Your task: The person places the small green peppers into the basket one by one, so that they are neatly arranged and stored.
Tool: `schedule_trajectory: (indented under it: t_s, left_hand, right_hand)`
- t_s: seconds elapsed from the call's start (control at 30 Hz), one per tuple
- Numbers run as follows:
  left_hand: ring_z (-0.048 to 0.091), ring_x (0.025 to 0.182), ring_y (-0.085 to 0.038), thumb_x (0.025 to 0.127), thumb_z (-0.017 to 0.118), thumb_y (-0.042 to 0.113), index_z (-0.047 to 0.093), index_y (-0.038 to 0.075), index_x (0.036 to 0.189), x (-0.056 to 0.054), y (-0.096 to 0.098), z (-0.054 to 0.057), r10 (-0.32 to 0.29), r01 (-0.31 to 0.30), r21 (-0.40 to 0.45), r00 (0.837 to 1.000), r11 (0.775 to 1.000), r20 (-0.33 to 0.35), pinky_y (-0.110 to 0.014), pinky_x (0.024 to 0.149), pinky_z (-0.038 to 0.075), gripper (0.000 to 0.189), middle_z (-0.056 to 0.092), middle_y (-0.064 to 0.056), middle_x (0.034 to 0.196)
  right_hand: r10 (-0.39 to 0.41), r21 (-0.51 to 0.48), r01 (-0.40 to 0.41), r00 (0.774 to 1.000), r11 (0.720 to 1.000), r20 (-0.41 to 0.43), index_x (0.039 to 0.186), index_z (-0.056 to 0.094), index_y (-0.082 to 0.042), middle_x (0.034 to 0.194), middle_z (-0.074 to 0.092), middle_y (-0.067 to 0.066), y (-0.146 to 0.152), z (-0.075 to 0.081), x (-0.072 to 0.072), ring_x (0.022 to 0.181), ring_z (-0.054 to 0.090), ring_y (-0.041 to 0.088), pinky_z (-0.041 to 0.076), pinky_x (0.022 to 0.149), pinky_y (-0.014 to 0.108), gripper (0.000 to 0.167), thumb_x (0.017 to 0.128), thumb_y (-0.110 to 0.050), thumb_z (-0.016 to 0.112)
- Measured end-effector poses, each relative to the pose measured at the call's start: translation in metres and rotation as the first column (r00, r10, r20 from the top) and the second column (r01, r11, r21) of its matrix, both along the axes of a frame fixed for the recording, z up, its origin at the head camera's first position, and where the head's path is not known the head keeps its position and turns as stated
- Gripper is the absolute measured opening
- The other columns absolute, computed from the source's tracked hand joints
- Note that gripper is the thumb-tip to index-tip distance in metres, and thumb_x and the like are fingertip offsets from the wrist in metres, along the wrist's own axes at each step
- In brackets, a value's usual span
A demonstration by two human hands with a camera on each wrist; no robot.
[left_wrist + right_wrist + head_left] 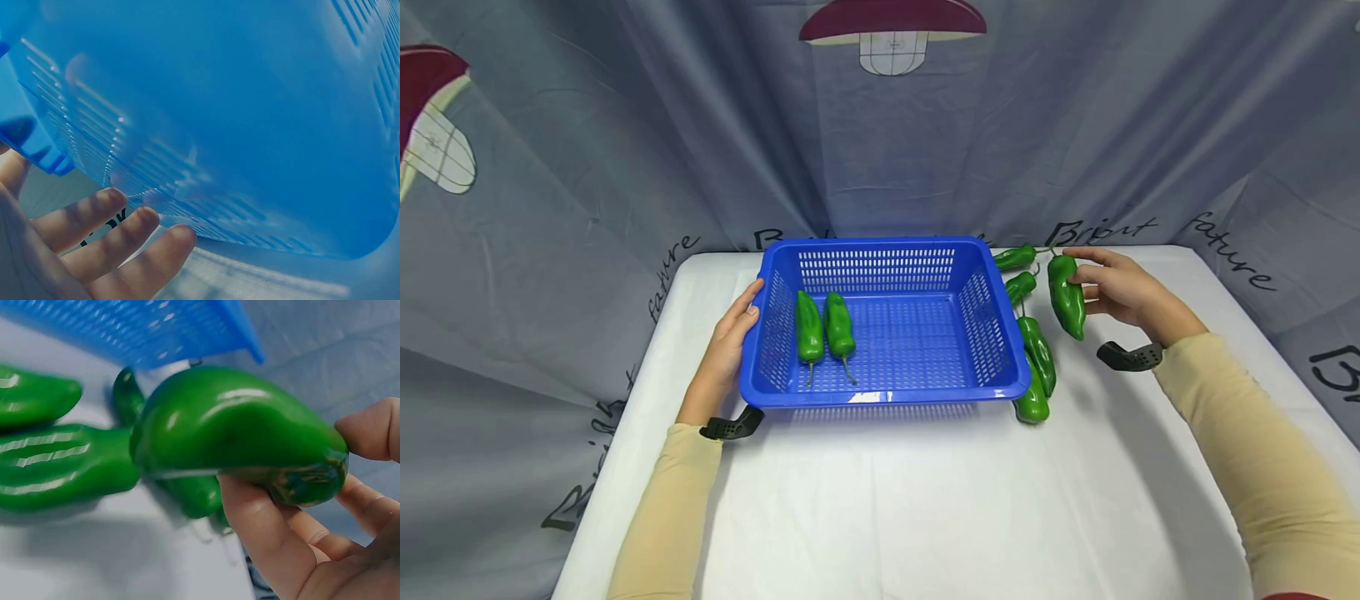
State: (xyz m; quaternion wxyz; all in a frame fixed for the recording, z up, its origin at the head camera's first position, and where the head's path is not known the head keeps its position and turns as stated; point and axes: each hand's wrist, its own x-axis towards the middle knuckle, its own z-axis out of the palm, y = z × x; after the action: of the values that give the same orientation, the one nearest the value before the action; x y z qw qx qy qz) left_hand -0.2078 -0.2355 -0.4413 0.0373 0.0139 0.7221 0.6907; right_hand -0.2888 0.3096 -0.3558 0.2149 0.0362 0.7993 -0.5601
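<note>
My right hand (1116, 286) pinches a green pepper (1066, 296) between thumb and fingers, above the table to the right of a blue basket (880, 398). In the right wrist view this pepper (231, 425) fills the middle, with the fingers around one end. My left hand (724, 350) rests along the basket's left side. In the left wrist view its fingers (140, 250) are fairly straight against the slotted outer wall (219, 125). Two green peppers (808, 329) lie side by side in the left part of the basket, stems toward me.
Several more green peppers (1037, 354) lie on the white table (880, 500) along the basket's right side, some partly hidden by its rim. A grey curtain (880, 167) with printed lettering hangs behind and at both sides.
</note>
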Motion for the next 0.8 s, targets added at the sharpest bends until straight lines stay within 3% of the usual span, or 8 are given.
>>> schedule_trajectory:
  t_s: [0.27,0.47,0.8]
  left_hand:
    - [0.018,0.16,-0.027,0.112,0.031,0.03,0.022,0.025,0.164,0.0,0.0,0.0,0.003,-0.003,-0.022,1.0,1.0,-0.014,-0.054,0.128,0.02,0.053,0.016,0.001,0.173]
    - [0.018,0.16,-0.027,0.111,0.031,0.028,0.022,0.023,0.164,0.0,0.0,0.0,0.006,-0.006,0.0,1.0,1.0,-0.01,-0.053,0.129,0.019,0.054,0.017,-0.001,0.173]
    - [0.018,0.16,-0.027,0.111,0.033,0.026,0.023,0.02,0.164,-0.001,0.0,0.001,0.004,-0.004,0.024,1.0,1.0,-0.014,-0.051,0.129,0.019,0.054,0.016,-0.002,0.173]
  right_hand:
    - [0.049,-0.013,-0.049,0.999,0.999,-0.013,0.159,0.02,-0.016,0.103,0.063,-0.017,-0.024,0.025,0.001,0.085,0.071,0.006,0.061,0.076,0.03,0.064,0.103,-0.015,0.05]
    - [0.081,-0.096,-0.082,0.997,0.992,-0.011,0.159,0.02,-0.014,0.103,0.066,-0.015,-0.05,0.038,0.004,0.084,0.071,0.006,0.061,0.071,0.029,0.063,0.103,-0.013,0.048]
    - [0.107,-0.136,-0.106,0.994,0.985,-0.003,0.158,0.02,-0.013,0.1,0.065,-0.01,-0.088,0.042,0.006,0.081,0.071,0.009,0.062,0.067,0.029,0.063,0.102,-0.011,0.048]
